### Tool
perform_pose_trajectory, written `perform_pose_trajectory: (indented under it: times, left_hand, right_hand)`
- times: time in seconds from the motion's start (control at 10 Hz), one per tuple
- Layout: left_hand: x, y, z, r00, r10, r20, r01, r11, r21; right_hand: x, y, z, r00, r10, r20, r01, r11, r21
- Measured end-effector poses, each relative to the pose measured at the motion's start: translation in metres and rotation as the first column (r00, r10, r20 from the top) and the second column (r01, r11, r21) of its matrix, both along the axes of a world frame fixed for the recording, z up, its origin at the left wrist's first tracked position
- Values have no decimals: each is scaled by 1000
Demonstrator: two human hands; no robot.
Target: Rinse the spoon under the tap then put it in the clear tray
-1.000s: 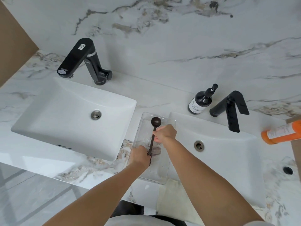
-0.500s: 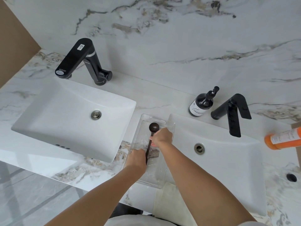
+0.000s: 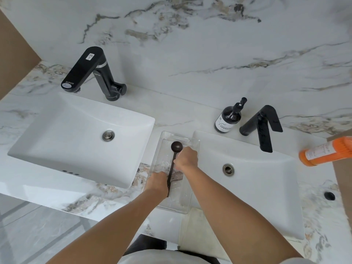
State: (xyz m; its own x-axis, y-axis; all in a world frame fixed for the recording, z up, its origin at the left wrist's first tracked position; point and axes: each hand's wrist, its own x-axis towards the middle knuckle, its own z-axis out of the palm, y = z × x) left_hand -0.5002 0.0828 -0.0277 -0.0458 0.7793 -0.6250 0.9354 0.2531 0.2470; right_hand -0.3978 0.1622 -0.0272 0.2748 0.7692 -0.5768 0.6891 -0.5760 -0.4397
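A dark long-handled spoon [image 3: 172,169] lies lengthwise over the clear tray [image 3: 187,199], bowl pointing away from me. The tray sits on the marble counter between the two white sinks. My right hand [image 3: 186,158] pinches the handle just below the bowl. My left hand [image 3: 158,182] holds the lower end of the handle, inside the tray's left side. Whether the spoon rests on the tray floor or hovers just above it, I cannot tell. The right black tap [image 3: 263,126] stands behind the right sink [image 3: 266,187]; no water runs.
The left sink [image 3: 57,141] has a large black tap [image 3: 91,73] behind it. A dark pump bottle [image 3: 228,119] stands beside the right tap. An orange bottle [image 3: 323,153] lies at the right edge. A pale cloth [image 3: 192,225] lies in front of the tray.
Both hands and the spoon have come down and slightly toward me, lower into the tray. Both grips on the handle are unchanged.
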Motion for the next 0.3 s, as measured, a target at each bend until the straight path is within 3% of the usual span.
perform_pose_trajectory:
  times: [0.2, 0.3]
  left_hand:
    - [4, -4, 19, 994, -104, -28, 104, 994, -20]
    - [14, -2, 39, 991, -119, -62, 122, 991, 55]
  right_hand:
    - [26, -22, 26, 1000, -1, -28, 1, 1000, 8]
    - [53, -39, 47, 995, -4, -95, 5, 1000, 7]
